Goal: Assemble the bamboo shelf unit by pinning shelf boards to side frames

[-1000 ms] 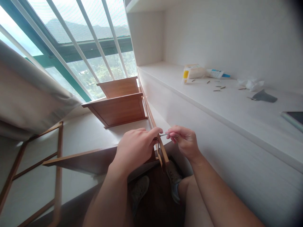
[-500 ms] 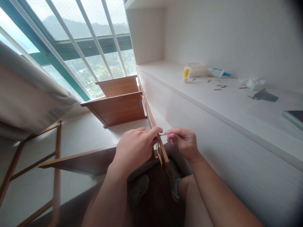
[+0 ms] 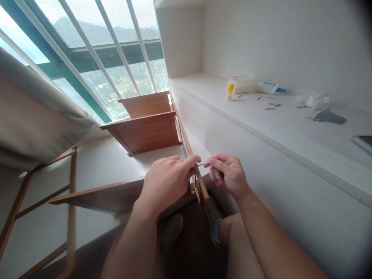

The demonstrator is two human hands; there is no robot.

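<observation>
A brown wooden shelf unit (image 3: 145, 133) lies on its side across a white ledge, its thin side rail (image 3: 200, 186) running toward me. My left hand (image 3: 167, 180) grips that rail, fingers curled over its top edge. My right hand (image 3: 228, 174) sits just right of the rail, fingers pinched on a thin metal tool (image 3: 202, 164), probably a hex key, whose tip points at the rail beside my left fingertip. The spot where the tip meets the wood is hidden by my fingers.
A wooden side frame (image 3: 37, 197) lies at the lower left. On the white counter (image 3: 261, 124) at right are several loose screws (image 3: 271, 106), a yellow-and-white packet (image 3: 232, 86), a tube (image 3: 269, 87), crumpled plastic (image 3: 315, 101), a grey piece (image 3: 329, 116). A barred window and curtain stand left.
My right hand has turned at the wrist on the metal tool, its fingers curling further round it. My left hand stays on the rail. The view shifted slightly.
</observation>
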